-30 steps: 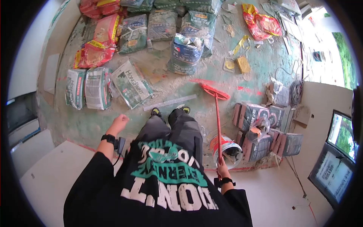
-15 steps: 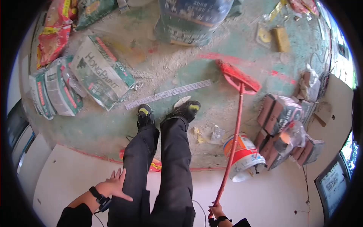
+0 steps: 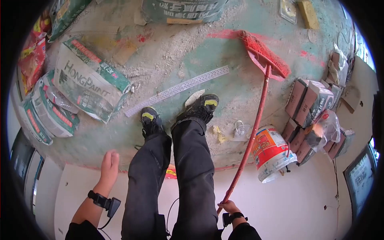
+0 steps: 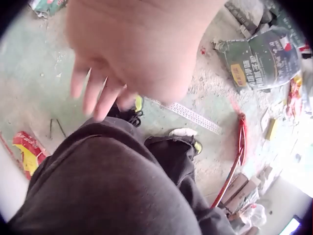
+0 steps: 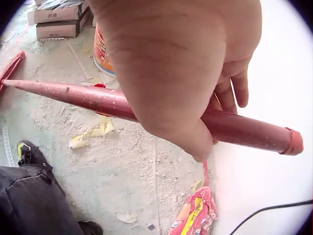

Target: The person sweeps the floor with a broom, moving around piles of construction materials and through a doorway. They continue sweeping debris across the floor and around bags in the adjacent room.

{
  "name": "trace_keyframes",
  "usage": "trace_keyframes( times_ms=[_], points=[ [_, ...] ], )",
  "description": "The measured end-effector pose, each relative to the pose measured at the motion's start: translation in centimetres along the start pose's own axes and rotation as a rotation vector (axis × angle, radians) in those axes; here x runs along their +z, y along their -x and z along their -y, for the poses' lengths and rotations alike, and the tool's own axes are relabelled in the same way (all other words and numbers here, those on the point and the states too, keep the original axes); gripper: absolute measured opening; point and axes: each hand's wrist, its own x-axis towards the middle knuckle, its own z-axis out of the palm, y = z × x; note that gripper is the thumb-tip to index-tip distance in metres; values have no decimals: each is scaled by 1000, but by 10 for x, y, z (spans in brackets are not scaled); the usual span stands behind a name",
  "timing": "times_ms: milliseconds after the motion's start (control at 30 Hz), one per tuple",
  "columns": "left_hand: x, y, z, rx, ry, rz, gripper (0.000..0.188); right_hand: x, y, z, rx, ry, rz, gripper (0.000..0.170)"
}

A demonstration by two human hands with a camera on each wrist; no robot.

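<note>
My right hand (image 3: 229, 207) grips a red broom (image 3: 256, 120) near the top of its handle. In the right wrist view the thumb side of the right hand (image 5: 171, 73) lies across the handle, and the capped end sticks out past it. The broom's red bristle head (image 3: 265, 54) rests on the dusty floor beyond my feet, on the right. My left hand (image 3: 109, 164) hangs beside my left leg and holds nothing. Its fingers (image 4: 100, 93) are loosely extended in the left wrist view, above the dark trouser leg.
A paint bucket (image 3: 272, 150) lies tipped beside the broom handle, with stacked boxes (image 3: 310, 100) behind it. A perforated strip (image 3: 176, 90) crosses the floor before my shoes. Bags (image 3: 90, 80) lie at left; another bag (image 3: 182, 10) stands ahead. Dust and rubble cover the floor.
The view has tipped down toward my legs and feet. The left hand spread its fingers half a second ago and now hangs with them closer together. The right hand keeps holding the broom.
</note>
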Motion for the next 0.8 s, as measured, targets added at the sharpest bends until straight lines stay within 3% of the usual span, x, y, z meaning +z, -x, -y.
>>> trace_keyframes(
  times_ms=[67, 100, 167, 200, 267, 300, 333, 400, 433, 567, 600, 633, 667, 733, 767, 800],
  points=[
    [-6, -3, -36, -126, 496, 35, 32, -15, 28, -7, -105, -56, -80, 23],
    [-9, -1, -55, -114, 503, 35, 32, -25, 37, -22, -125, -220, -110, 20],
    [-17, 13, -86, -131, 649, 386, 28, -47, 60, -43, -166, -450, -229, 14],
    [-18, 21, -91, -120, 656, 378, 28, -58, 82, -40, -188, -520, -322, 11],
    [-20, 37, -101, 112, 475, 365, 25, -81, 119, -40, -241, -505, -356, 9],
    [-30, 49, -114, 85, 452, 302, 22, -90, 138, -42, -299, -522, -369, 8],
    [-38, 57, -112, 109, 461, 282, 22, -95, 156, -43, -300, -459, -498, 12],
    [-44, 68, -82, 157, 348, 173, 20, -99, 170, -62, -520, -168, -900, 18],
    [-49, 76, -62, 178, 362, 138, 20, -99, 194, -58, -525, -78, -956, 22],
    [-86, 154, 21, -40, 707, -11, 12, -84, 253, -78, -503, 71, -1016, 27],
    [-92, 175, 51, -52, 606, -14, 14, -80, 260, -85, -514, 81, -1001, 27],
    [-102, 201, 71, -54, 318, -87, 24, -74, 269, -92, -542, 133, -1046, 29],
    [-112, 226, 92, -41, 346, -130, 24, -64, 294, -87, -566, 123, -1005, 32],
    [-130, 269, 133, -71, -94, 83, 33, -53, 314, -87, -591, 235, -994, 33],
    [-137, 283, 155, -79, -68, 65, 33, -44, 322, -87, -646, 230, -1033, 34],
    [-143, 294, 173, -152, -2, 216, 37, -28, 342, -85, -692, 227, -1069, 35]
  ],
)
